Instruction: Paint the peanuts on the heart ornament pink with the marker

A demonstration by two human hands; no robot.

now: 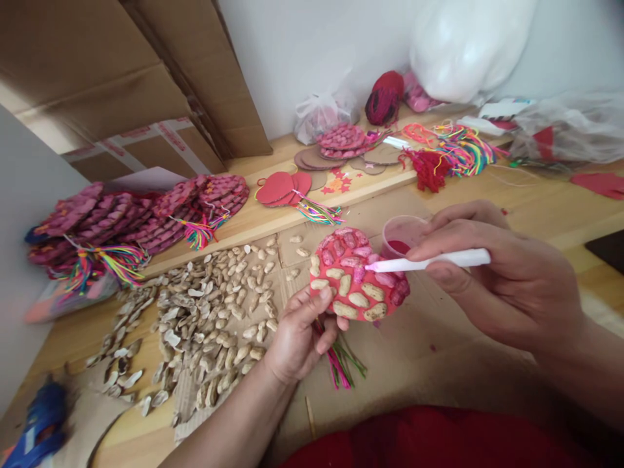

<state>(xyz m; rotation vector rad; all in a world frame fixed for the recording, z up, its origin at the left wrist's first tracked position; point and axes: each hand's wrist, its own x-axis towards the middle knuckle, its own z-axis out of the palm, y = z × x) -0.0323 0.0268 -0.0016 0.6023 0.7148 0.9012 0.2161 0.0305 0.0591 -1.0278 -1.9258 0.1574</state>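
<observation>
My left hand (305, 335) grips the lower left edge of a round red disc (324, 253) covered with glued peanut shells. Shells at the top and right are pink; those at the lower left stay tan, like the shell (359, 299). Between the thumb and fingers of my right hand (497, 279) is a white paintbrush (443, 260), its pink tip touching a shell near the disc's middle. Just behind the disc stands a clear plastic cup (404, 227) with red paint in it, partly covered by my right fingers. Coloured tassel strings (344, 364) hang below the disc.
Loose peanut shells (219, 318) spread over the cardboard at left. Stacks of finished pink discs (97, 221) lie behind them, with a blue glue gun (41, 416) at lower left. Along the back are red discs (280, 188), tassels (458, 149), yarn (385, 97) and plastic bags (575, 127).
</observation>
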